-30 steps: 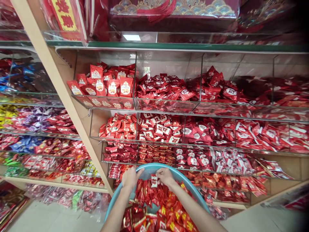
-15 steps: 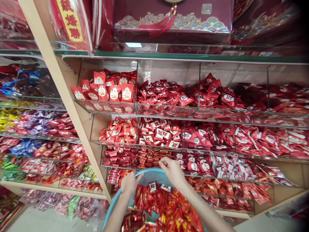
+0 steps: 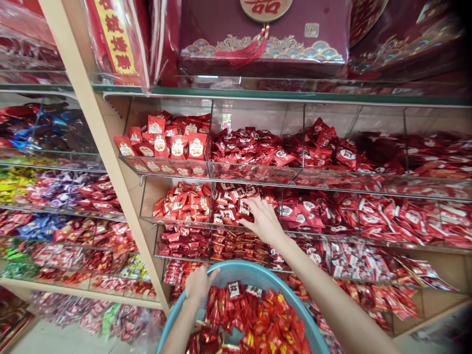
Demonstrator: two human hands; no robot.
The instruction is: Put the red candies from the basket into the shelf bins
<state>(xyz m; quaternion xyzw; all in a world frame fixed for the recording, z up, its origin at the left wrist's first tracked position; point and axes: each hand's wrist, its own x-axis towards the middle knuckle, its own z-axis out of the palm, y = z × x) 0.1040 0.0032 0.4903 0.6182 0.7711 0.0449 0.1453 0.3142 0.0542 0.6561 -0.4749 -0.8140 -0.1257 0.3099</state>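
My left hand (image 3: 197, 285) is wrapped over the rim of a round blue plastic basket (image 3: 311, 317), its thumb lying along the edge. Inside the basket are many small red candy packets (image 3: 275, 314), some with yellow print and a couple with white labels. Above the basket, my right hand (image 3: 262, 219) reaches to a shelf compartment of red-and-white wrapped candies (image 3: 226, 215). Its thumb and fingers are apart around a candy at the compartment's front; whether they touch it I cannot tell.
Clear-fronted shelves hold red packets (image 3: 197, 146) and dark red packets (image 3: 254, 140) in divided compartments. A wooden upright (image 3: 106, 162) stands left, with more candies beyond it. Overhead, a glass shelf (image 3: 258, 93) carries purple gift boxes (image 3: 287, 54). Bagged candies (image 3: 92, 312) lie low left.
My right hand has risen from above the basket rim to the compartment of red-and-white candies, and its fingers have spread. My left hand stays on the rim. The view has tilted up slightly.
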